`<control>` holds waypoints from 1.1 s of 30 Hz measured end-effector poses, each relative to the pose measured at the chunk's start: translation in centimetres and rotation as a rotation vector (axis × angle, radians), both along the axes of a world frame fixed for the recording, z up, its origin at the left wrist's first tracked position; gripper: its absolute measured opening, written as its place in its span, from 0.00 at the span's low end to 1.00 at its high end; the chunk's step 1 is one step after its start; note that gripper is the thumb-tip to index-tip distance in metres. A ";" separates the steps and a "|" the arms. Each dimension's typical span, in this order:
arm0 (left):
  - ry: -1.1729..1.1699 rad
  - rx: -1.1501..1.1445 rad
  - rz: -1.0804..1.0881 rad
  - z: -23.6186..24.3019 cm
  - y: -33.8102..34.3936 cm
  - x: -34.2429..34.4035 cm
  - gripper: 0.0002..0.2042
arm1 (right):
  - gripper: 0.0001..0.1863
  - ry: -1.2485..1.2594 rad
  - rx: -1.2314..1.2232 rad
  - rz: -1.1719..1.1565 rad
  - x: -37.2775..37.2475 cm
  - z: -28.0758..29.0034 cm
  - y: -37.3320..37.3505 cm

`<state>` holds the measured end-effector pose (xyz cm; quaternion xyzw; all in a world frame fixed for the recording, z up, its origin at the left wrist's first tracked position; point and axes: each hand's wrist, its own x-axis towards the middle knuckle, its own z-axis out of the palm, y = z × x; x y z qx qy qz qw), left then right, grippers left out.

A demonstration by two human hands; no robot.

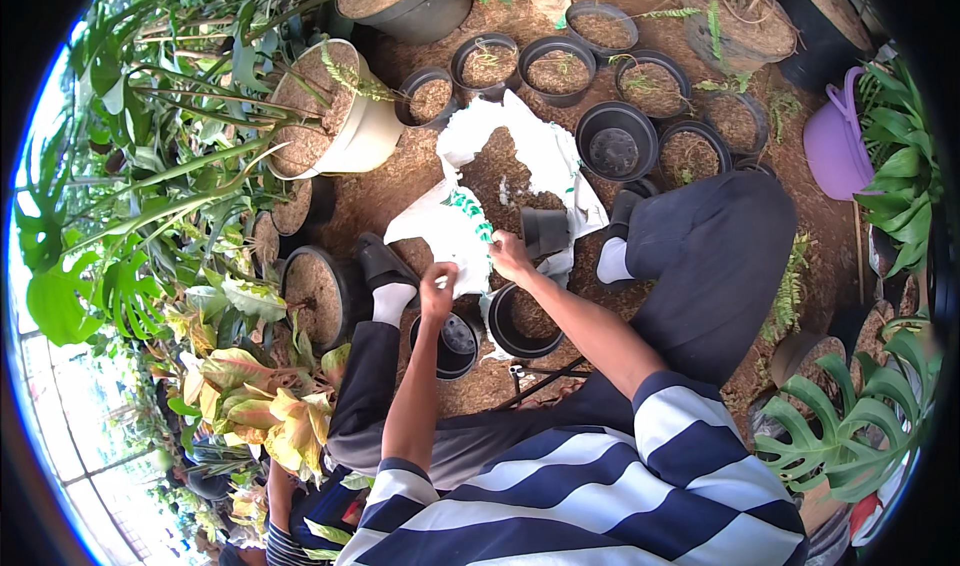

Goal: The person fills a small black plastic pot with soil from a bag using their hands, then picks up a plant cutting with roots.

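Note:
Between my feet a white plastic sack (425,228) with green print lies torn open, dark soil mix (497,173) spread inside it. My left hand (438,290) is closed in a pinch on the sack's near left corner. Just right of it, my right hand (510,256) closes on the sack's near edge by the green print. A small black pot (545,232) lies tilted in the sack, right beside my right hand. Nearer to me stand a black pot with some soil in it (508,338) and another black pot (455,364).
Several black pots with soil and small seedlings (560,72) stand beyond the sack. A black pot (616,141) without a plant is at their near side. Leafy plants and a cream pot (368,136) are on the left; a purple pot (838,141) is on the right.

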<state>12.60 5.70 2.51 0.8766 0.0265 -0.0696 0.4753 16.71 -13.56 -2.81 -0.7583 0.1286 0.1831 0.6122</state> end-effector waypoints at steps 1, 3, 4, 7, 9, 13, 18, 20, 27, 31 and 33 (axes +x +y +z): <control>-0.092 0.215 0.065 -0.5 1.1 0.0 0.14 | 0.13 0.003 0.019 -0.017 0.0 -0.5 0.1; -0.009 0.518 0.231 -1.9 3.1 -0.9 0.28 | 0.13 0.031 0.072 -0.061 -0.1 -1.8 0.5; 0.141 0.507 0.213 -2.4 3.9 -1.3 0.29 | 0.13 0.045 0.099 -0.080 -0.2 -2.1 0.6; 0.462 0.543 0.130 -3.1 4.5 -1.4 0.28 | 0.13 0.111 0.078 -0.074 -0.4 -2.5 0.1; 0.419 0.549 0.140 -3.3 4.6 -1.5 0.24 | 0.13 0.092 0.065 -0.077 -0.5 -2.6 -0.1; 0.387 0.312 0.218 -3.3 4.6 -1.4 0.14 | 0.13 0.103 0.063 -0.115 -0.6 -3.2 -0.7; 0.285 0.270 0.205 -1.7 3.7 -1.0 0.08 | 0.09 -0.032 -0.036 -0.142 -0.5 -4.5 -1.5; 0.272 0.034 0.166 -0.2 2.7 -0.6 0.07 | 0.08 -0.077 -0.091 -0.140 -0.4 -4.2 -2.4; 0.335 -0.302 0.079 3.8 -1.2 0.6 0.06 | 0.08 -0.142 -0.136 -0.110 -0.3 -4.3 -3.0; 0.293 -0.273 0.115 2.9 -2.0 0.1 0.07 | 0.08 -0.147 -0.229 -0.071 -1.0 -4.4 -2.9; 0.371 -0.498 0.056 3.0 -2.5 -0.4 0.06 | 0.08 -0.168 -0.237 -0.072 -1.0 -4.5 -3.0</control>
